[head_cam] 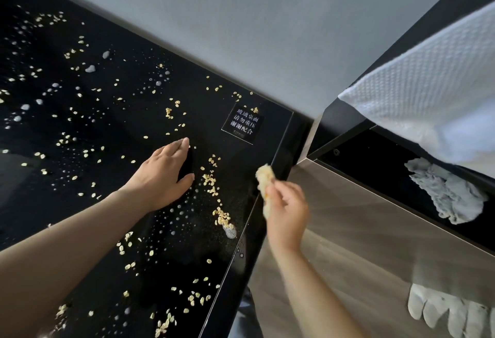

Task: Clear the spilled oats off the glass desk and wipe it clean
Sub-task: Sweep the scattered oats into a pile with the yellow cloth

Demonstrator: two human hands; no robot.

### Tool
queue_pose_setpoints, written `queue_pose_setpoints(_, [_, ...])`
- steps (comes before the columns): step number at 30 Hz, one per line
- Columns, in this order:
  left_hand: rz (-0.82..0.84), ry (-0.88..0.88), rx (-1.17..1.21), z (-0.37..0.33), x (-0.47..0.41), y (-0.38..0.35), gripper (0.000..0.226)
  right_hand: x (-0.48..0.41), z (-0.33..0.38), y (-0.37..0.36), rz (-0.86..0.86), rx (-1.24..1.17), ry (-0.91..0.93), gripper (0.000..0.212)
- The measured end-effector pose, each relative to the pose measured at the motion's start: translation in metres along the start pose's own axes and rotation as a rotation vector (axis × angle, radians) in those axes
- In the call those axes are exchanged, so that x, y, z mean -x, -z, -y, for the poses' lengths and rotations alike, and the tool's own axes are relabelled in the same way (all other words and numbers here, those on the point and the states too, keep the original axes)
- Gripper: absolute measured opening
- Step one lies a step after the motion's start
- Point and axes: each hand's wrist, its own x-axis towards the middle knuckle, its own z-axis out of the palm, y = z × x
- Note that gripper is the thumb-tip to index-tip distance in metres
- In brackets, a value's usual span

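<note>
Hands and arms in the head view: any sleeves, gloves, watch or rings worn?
Nothing worn shows. The left hand and right hand are ungloved, with no rings visible. The left forearm and right forearm are bare to the frame edge: no sleeve, watch or bracelet.

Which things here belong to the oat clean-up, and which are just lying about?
In the job: oats, glass desk, left hand resting on it, right hand pinching a yellowish wad.
Lying about, untouched: white towel, crumpled cloth, glove, sticker on the desk.
</note>
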Motion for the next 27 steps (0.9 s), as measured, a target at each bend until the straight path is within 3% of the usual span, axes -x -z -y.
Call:
queue_pose_setpoints(3, [-0.010,-0.018,0.016,-0.002,0.029,-0.008,0.075,-0.034,-0.016,0.001,-0.034,0.112,-0.034,0.019])
queue_pose_setpoints(7, [0.005,-0.024,-0.014,0.004,0.058,-0.029,0.079,0.004,-0.016,-0.016,-0.045,0.157,-0.021,0.018])
queue_pose_setpoints(10, [0.025,0.000,-0.071,0.009,0.067,-0.040,0.086,0.059,-0.008,-0.029,0.097,0.131,0.087,0.018])
queue_pose_setpoints(13, [0.033,-0.015,-0.104,0.017,0.071,-0.046,0.086,0.087,0.006,-0.031,0.203,0.022,-0.016,0.018])
queue_pose_setpoints(17, [0.041,-0.042,-0.128,0.022,0.072,-0.047,0.085,0.056,0.015,-0.011,0.091,-0.035,-0.014,0.016])
queue_pose_setpoints(21, [0.059,-0.049,-0.163,0.024,0.072,-0.047,0.089,0.011,-0.004,0.003,0.032,0.074,-0.016,0.015])
queue_pose_setpoints(23, [0.067,-0.049,-0.160,0.023,0.072,-0.045,0.094,0.012,-0.012,-0.002,0.035,0.096,-0.040,0.015])
queue_pose_setpoints(27, [0.091,-0.057,-0.156,0.023,0.072,-0.042,0.107,0.060,-0.015,-0.017,0.080,0.161,0.080,0.014])
